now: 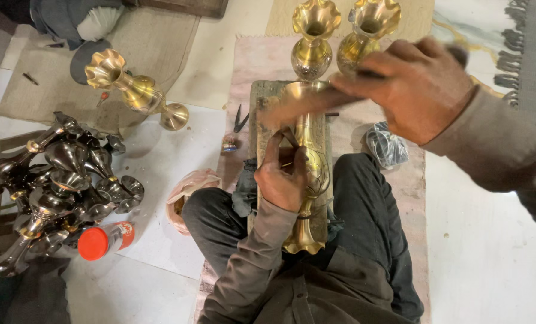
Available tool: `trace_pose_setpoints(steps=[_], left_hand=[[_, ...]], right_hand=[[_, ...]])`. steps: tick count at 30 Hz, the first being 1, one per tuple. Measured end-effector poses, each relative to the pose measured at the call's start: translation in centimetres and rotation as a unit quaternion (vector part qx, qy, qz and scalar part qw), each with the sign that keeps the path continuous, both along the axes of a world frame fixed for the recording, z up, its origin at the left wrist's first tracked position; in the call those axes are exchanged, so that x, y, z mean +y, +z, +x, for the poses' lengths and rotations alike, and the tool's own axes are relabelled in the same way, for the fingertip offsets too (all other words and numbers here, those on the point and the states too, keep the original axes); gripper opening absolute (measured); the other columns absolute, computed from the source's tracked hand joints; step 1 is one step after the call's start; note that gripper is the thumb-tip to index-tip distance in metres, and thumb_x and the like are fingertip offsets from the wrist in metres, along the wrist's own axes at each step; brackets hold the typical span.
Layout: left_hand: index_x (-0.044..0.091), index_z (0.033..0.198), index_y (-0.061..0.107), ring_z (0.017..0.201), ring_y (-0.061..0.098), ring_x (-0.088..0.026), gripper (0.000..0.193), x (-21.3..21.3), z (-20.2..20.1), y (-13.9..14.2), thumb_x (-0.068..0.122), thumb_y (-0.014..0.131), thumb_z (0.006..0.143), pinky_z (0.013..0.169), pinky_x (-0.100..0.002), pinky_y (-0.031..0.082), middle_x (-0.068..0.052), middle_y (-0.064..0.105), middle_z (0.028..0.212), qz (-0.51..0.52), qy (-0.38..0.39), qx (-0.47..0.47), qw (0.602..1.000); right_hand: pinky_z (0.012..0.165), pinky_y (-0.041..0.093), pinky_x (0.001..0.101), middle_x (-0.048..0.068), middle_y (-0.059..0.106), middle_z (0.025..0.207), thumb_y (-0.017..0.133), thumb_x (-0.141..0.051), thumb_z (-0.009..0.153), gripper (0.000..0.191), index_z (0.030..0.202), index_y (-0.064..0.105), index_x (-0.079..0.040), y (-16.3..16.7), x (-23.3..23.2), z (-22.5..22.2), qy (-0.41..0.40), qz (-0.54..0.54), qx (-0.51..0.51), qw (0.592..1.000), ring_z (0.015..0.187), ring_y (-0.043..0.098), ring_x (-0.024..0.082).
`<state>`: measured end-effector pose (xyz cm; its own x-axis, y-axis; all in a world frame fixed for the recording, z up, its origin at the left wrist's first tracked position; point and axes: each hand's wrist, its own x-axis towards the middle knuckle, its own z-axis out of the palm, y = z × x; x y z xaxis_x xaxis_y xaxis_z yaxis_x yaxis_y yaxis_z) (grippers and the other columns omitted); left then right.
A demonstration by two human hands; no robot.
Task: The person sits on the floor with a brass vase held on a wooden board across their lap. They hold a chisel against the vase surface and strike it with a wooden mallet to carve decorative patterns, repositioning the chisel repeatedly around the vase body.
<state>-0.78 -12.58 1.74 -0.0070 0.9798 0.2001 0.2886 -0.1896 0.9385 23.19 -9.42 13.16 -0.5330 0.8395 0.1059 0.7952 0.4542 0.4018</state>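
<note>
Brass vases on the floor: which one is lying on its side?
The vase at upper left, tipped over on the white floor by the dark vase pile. The two by the mat's top stand upright.

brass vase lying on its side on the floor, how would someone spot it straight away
Start from the heap of dark metal vases at the left edge, then look up and right to the tan mat. The brass vase lies tipped over at the mat's edge, ruffled mouth pointing up-left. Unlike the two upright brass vases at the top, it lies flat and alone, with no hand on it.
</note>
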Motion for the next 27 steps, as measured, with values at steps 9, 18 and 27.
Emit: trace_pose_setpoints(steps=[9, 18, 27], left_hand=[[0.000, 0.129, 0.064, 0.081, 0.081, -0.019, 0.043, 2.2, -0.7, -1.0, 0.007, 0.078, 0.089, 0.072, -0.033, 0.063, -0.016, 0.079, 0.090, 0.064, -0.066, 0.052, 0.994], [0.006, 0.138, 0.064, 0.074, 0.080, -0.018, 0.054, 5.8, -1.0, -2.7, 0.009, 0.076, 0.085, 0.069, -0.031, 0.065, -0.012, 0.081, 0.091, -0.040, -0.203, 0.041, 0.977], [0.008, 0.144, 0.058, 0.079, 0.080, -0.018, 0.064, 9.3, -0.5, -2.9, 0.013, 0.079, 0.084, 0.074, -0.033, 0.064, -0.013, 0.081, 0.093, -0.109, -0.326, 0.122, 0.931]], right_hand=[[0.091, 0.054, 0.0484, 0.005, 0.067, 0.125, 0.073, -0.017, 0.084, 0.071, 0.151, 0.055, -0.033, -1.9, -0.7, 2.1, -0.054, -0.027, 0.021, 0.998, 0.110, 0.065, 0.028], [0.087, 0.058, 0.0486, 0.018, 0.064, 0.126, 0.062, -0.010, 0.094, 0.064, 0.157, 0.052, -0.016, -3.3, -2.6, 3.5, -0.083, -0.058, 0.330, 0.939, 0.102, 0.066, 0.036], [0.080, 0.061, 0.0443, 0.017, 0.071, 0.111, 0.069, -0.001, 0.078, 0.068, 0.144, 0.063, -0.014, -6.1, -4.7, 4.8, -0.162, -0.117, 0.256, 0.946, 0.089, 0.073, 0.033]])
